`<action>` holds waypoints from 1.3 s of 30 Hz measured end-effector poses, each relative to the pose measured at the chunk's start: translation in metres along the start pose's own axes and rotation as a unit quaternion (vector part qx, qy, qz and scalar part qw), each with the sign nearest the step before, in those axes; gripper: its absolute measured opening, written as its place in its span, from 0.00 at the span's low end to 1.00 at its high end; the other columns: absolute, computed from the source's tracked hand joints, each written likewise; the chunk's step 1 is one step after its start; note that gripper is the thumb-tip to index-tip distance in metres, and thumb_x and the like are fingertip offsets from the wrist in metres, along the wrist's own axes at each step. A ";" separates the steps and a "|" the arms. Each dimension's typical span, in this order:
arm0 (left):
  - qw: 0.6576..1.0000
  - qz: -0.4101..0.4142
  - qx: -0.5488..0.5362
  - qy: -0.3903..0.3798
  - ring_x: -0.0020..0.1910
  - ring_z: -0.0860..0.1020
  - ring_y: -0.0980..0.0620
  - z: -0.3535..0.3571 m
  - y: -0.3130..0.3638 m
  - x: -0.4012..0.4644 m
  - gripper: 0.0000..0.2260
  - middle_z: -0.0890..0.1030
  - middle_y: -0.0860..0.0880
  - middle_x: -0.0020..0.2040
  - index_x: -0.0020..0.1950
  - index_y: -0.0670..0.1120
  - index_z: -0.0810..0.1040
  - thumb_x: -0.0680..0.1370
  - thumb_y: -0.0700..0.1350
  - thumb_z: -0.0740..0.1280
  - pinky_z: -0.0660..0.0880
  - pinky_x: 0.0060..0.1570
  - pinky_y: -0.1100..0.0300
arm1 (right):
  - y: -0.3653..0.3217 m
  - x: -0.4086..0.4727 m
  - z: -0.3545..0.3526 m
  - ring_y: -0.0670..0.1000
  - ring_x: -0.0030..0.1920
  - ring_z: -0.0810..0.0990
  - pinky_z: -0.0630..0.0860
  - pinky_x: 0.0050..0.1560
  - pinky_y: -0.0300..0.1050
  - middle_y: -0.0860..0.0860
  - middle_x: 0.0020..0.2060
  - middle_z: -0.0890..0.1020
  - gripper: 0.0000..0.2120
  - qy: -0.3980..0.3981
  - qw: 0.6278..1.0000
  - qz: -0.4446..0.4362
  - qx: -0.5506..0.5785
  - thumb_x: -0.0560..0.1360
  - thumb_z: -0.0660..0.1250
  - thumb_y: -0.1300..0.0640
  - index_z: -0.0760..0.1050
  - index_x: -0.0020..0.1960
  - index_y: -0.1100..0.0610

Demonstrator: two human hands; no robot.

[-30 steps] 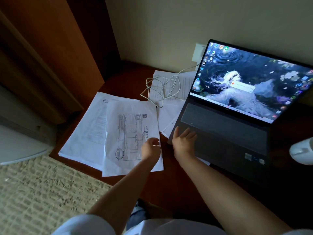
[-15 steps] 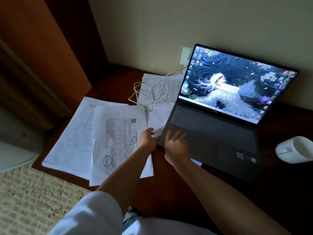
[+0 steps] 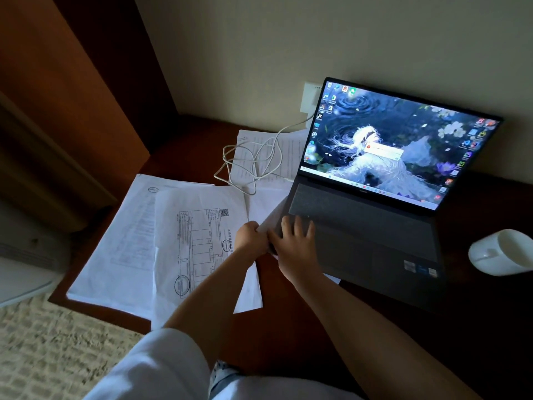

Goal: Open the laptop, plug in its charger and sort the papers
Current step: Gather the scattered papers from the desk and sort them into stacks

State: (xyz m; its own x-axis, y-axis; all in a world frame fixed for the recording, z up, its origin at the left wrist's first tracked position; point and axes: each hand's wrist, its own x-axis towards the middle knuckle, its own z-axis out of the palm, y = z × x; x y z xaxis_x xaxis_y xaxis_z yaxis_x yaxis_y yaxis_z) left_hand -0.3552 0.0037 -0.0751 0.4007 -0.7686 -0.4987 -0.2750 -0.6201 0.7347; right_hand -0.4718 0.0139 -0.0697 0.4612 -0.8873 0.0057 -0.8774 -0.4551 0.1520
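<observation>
At laptop [image 3: 366,235] front-left corner, left hand [image 3: 250,238] now pinching sheet [image 3: 266,210] trapped underneath, fingers curled; was over loose papers [image 3: 161,243] second ago. Right hand [image 3: 294,241] flat, steadying laptop. Laptop open, cable [image 3: 251,163] coiled on worktop [image 3: 288,327]; sorting starting.

my left arm: short white sleeve [image 3: 161,368] | my right arm: bare forearm [image 3: 375,336] | both hands: no gloves, no rings seen
</observation>
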 end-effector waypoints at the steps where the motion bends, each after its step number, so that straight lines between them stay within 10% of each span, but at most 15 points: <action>1: 1.000 -0.008 -0.012 0.002 0.35 0.77 0.41 -0.002 -0.001 0.000 0.01 0.75 0.40 0.34 0.33 0.43 0.69 0.65 0.40 0.60 0.80 0.35 0.41 | 0.000 0.001 0.003 0.65 0.57 0.78 0.73 0.55 0.68 0.60 0.55 0.80 0.23 0.003 1.000 -0.003 0.008 0.62 0.77 0.43 0.80 0.54 0.51; 5: 0.998 -0.016 -0.043 0.049 0.33 0.71 0.45 -0.017 0.000 -0.005 0.09 0.70 0.43 0.34 0.33 0.43 0.66 0.71 0.34 0.60 0.79 0.34 0.49 | 0.001 0.000 0.012 0.65 0.58 0.77 0.69 0.58 0.71 0.62 0.54 0.80 0.18 0.037 0.999 -0.019 0.012 0.70 0.66 0.40 0.79 0.51 0.52; 12: 0.971 0.040 -0.130 0.196 0.29 0.55 0.53 -0.029 -0.005 -0.026 0.12 0.57 0.48 0.28 0.30 0.43 0.60 0.68 0.29 0.57 0.50 0.28 0.61 | 0.000 0.003 0.009 0.67 0.64 0.72 0.60 0.63 0.73 0.64 0.59 0.76 0.25 -0.009 1.000 -0.022 -0.001 0.63 0.76 0.49 0.76 0.59 0.51; 22: 0.889 -0.117 -0.224 0.383 0.36 0.69 0.45 -0.087 -0.044 -0.037 0.07 0.72 0.40 0.33 0.35 0.36 0.73 0.69 0.34 0.55 0.66 0.39 0.53 | -0.008 0.002 -0.005 0.64 0.71 0.63 0.50 0.70 0.69 0.61 0.68 0.68 0.26 -0.061 0.996 0.000 -0.069 0.71 0.70 0.53 0.67 0.67 0.51; 39: 0.791 -0.143 -0.378 0.458 0.44 0.72 0.45 -0.128 -0.068 -0.081 0.10 0.74 0.44 0.40 0.39 0.39 0.69 0.78 0.37 0.53 0.69 0.46 0.58 | -0.031 0.001 -0.013 0.64 0.71 0.59 0.46 0.72 0.66 0.61 0.69 0.64 0.31 -0.139 0.986 0.026 -0.086 0.72 0.69 0.52 0.61 0.71 0.54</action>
State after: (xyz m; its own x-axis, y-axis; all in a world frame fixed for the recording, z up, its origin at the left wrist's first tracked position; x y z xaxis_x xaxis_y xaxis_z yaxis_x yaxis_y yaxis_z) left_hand -0.2566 0.1283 -0.0259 0.9134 0.0378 -0.4054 0.4039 -0.2093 0.8905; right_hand -0.4419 0.0280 -0.0613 0.3414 -0.9064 -0.2488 -0.8522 -0.4102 0.3248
